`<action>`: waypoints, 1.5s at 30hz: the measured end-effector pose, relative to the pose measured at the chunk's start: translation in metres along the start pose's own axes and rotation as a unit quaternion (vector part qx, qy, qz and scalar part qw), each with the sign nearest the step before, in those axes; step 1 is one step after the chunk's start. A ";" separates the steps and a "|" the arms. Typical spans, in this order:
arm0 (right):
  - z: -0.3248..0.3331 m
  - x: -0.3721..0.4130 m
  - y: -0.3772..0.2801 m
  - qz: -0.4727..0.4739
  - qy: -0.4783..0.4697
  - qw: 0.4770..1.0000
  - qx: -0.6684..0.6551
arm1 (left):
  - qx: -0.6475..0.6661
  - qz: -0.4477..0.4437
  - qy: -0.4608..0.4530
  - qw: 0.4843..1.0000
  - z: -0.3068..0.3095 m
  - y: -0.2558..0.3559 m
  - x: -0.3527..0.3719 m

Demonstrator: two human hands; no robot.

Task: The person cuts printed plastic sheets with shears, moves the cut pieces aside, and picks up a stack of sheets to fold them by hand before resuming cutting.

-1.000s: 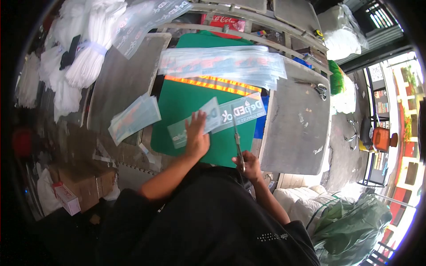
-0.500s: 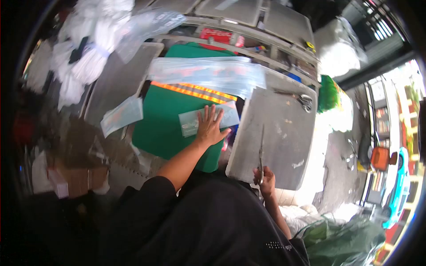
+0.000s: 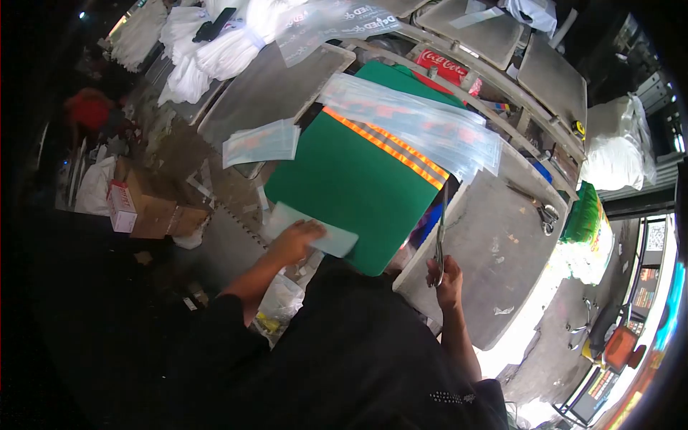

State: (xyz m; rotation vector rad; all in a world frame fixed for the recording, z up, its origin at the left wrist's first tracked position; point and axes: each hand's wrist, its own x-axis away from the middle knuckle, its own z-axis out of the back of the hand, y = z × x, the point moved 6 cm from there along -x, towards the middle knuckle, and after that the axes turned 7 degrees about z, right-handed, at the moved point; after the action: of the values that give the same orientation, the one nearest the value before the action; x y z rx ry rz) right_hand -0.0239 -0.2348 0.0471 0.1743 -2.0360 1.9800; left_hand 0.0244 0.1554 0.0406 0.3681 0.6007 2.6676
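Observation:
My left hand (image 3: 295,242) grips a translucent plastic piece (image 3: 335,241), its fingers bent over the sheet. That piece lies over the near left edge of a green board (image 3: 337,183). Scissors (image 3: 440,233) are in my right hand (image 3: 448,283), blades pointing up and away from me, beside the board's right side. Across the board runs an orange and grey striped band (image 3: 387,147). Beyond the band, long clear printed plastic strips (image 3: 408,118) are spread in a layer. A small stack of cut plastic pieces (image 3: 261,143) rests to the left of the board.
Grey panels (image 3: 494,244) flank the board. Another pair of scissors (image 3: 548,217) lies on the right panel. Bundles of white cloth (image 3: 229,54) sit at upper left, a cardboard box (image 3: 154,204) at lower left. A green bag (image 3: 584,222) stands at right.
My left hand has gone from lying flat with spread fingers on the plastic piece to gripping it, drawing it toward me to the board's near edge. The camera view has turned.

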 end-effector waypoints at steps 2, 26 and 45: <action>-0.025 -0.010 -0.023 -0.006 -0.010 1.000 -0.023 | 0.161 0.257 0.089 0.949 0.052 -0.040 0.004; -0.150 -0.009 -0.016 -0.051 0.218 0.973 -0.059 | -0.128 -0.011 0.295 0.947 0.148 -0.134 -0.195; -0.147 0.096 -0.021 -0.061 0.317 0.944 0.067 | -0.101 -0.146 0.001 0.984 0.102 0.026 -0.353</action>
State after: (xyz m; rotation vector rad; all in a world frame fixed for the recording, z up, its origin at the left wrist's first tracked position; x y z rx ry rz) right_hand -0.0903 -0.0791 0.0960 -0.2738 -1.4441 1.7893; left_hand 0.3649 0.0227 0.0824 0.2020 0.3475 2.4176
